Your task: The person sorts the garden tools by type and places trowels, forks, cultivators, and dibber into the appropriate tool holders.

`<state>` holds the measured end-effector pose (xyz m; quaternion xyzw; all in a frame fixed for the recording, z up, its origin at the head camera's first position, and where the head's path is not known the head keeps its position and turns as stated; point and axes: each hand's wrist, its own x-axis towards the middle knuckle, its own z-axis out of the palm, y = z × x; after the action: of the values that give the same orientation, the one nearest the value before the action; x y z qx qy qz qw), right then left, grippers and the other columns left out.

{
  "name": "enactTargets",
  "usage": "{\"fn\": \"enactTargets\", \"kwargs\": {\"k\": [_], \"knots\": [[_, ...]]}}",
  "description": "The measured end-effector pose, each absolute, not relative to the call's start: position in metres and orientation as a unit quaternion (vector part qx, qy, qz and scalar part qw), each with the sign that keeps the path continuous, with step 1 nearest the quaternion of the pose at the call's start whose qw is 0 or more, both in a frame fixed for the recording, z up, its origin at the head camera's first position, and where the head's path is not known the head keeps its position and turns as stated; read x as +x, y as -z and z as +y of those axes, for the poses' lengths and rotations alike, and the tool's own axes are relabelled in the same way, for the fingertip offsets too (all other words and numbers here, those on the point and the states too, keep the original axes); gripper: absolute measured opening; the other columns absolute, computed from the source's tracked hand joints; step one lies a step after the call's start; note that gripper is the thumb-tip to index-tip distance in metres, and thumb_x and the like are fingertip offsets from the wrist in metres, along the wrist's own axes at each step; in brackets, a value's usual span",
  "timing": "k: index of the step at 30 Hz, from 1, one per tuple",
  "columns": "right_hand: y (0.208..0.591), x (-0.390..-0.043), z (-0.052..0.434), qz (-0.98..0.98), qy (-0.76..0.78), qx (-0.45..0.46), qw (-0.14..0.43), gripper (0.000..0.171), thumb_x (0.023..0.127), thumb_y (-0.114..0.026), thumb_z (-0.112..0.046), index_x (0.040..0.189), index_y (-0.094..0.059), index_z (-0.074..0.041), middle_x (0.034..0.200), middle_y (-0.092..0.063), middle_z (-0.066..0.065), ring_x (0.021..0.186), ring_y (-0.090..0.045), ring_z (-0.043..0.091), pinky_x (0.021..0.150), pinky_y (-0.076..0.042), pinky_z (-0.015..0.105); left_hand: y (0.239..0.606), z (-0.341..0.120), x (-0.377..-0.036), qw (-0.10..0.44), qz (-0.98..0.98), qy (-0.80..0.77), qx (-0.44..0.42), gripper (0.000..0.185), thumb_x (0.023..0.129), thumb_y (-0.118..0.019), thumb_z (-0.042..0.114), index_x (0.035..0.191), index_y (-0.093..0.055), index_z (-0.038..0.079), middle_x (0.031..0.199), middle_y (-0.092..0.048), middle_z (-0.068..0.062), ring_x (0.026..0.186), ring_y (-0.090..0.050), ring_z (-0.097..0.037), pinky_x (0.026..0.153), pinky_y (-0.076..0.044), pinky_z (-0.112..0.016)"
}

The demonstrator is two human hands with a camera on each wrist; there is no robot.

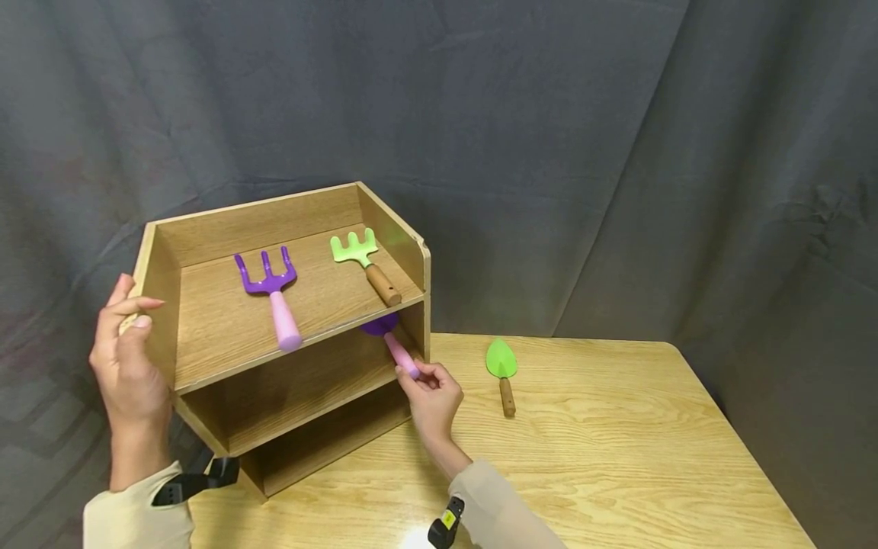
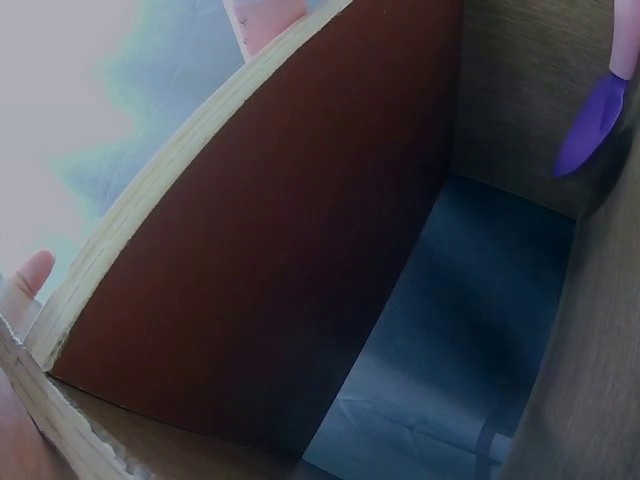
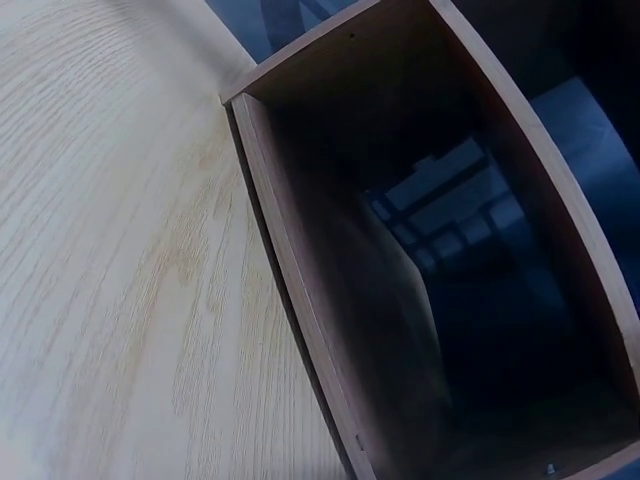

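A wooden shelf unit (image 1: pixel 206 305) with open tiers stands at the table's left edge. On its top tier lie a purple fork with a pink handle (image 1: pixel 270 293) and a green rake with a wooden handle (image 1: pixel 366 263). My right hand (image 1: pixel 428 393) pinches the pink handle of a purple trowel (image 1: pixel 392 339), whose blade sits inside the middle tier; the blade (image 2: pixel 590 125) shows in the left wrist view. My left hand (image 1: pixel 126 347) grips the shelf's left side wall (image 2: pixel 200 250). A green trowel (image 1: pixel 503 370) lies on the table to the right.
The wooden table (image 1: pixel 617 457) stretches to the right of the shelf. A dark curtain (image 1: pixel 549 137) hangs behind. The shelf's lower tier (image 3: pixel 420 250) appears hollow and open at the back in the right wrist view.
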<state>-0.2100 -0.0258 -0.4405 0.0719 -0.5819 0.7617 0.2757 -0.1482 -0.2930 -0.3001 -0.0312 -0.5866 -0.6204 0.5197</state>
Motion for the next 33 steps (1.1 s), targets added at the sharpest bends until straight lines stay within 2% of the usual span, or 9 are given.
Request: {"fn": "enactTargets", "kwargs": {"k": [18,24,33], "knots": [[0.4432,-0.2137,-0.0304,-0.590,-0.756,0.068,0.276,0.018,0.068,-0.079,0.013,0.075,-0.062,0.015,0.080,-0.069,0.024,0.065,-0.065,0.024,0.059,-0.054,0.026,0.3007,-0.2947,-0.1492,0.517,-0.574,0.634,-0.040,0.028,0.087,-0.042,0.001,0.096,-0.066,-0.010,0.142,-0.046,-0.018,0.132,-0.036,-0.027,0.108,-0.017,-0.029],[0.4414,-0.2151,-0.0310,-0.588,-0.760,0.073,0.267,0.018,0.069,-0.078,0.013,0.078,-0.063,0.016,0.082,-0.068,0.025,0.066,-0.066,0.024,0.060,-0.054,0.026,0.3014,-0.2944,-0.1485,0.519,-0.567,0.639,-0.042,0.027,0.087,-0.043,0.001,0.095,-0.066,-0.010,0.142,-0.046,-0.018,0.132,-0.035,-0.028,0.109,-0.017,-0.029],[0.4389,-0.2173,-0.0326,-0.603,-0.750,0.089,0.256,0.019,0.070,-0.078,0.013,0.084,-0.064,0.015,0.078,-0.066,0.025,0.065,-0.067,0.032,0.059,-0.054,0.025,0.3004,-0.2936,-0.1493,0.516,-0.574,0.635,-0.039,0.028,0.087,-0.042,0.002,0.097,-0.066,-0.009,0.143,-0.045,-0.017,0.132,-0.035,-0.028,0.109,-0.017,-0.030]]}}
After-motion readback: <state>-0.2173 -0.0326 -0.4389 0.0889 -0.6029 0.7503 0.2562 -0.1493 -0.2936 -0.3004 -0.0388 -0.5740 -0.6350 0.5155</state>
